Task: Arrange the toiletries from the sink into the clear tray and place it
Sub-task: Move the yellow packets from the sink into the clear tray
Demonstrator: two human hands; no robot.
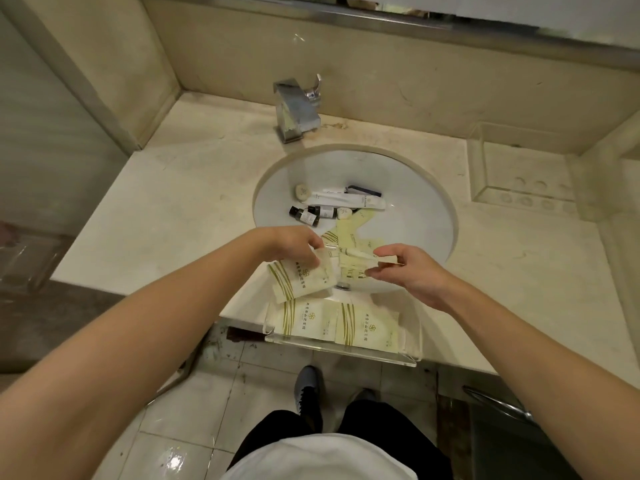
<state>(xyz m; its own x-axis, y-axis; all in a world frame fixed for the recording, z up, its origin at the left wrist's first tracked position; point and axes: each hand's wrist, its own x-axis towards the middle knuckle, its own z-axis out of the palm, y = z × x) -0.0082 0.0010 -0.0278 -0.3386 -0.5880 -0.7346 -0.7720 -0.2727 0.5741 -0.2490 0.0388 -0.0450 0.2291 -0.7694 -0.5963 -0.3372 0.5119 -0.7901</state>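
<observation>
Clear tray [346, 351] sits at the near counter edge, overhanging the tiled floor [194, 441], two pale green-striped packets [332, 323] flat inside. My left hand [294, 245] pinches another packet [304, 280] just above its far left corner. My right hand [408, 268] pinches a slim sachet [367, 256] over the white sink [415, 202]. Small bottles [311, 213], tubes, round soap remain in the basin. Beige marble counter [173, 202], stained around the chrome faucet [298, 109]; second clear holder [519, 168] far right.
</observation>
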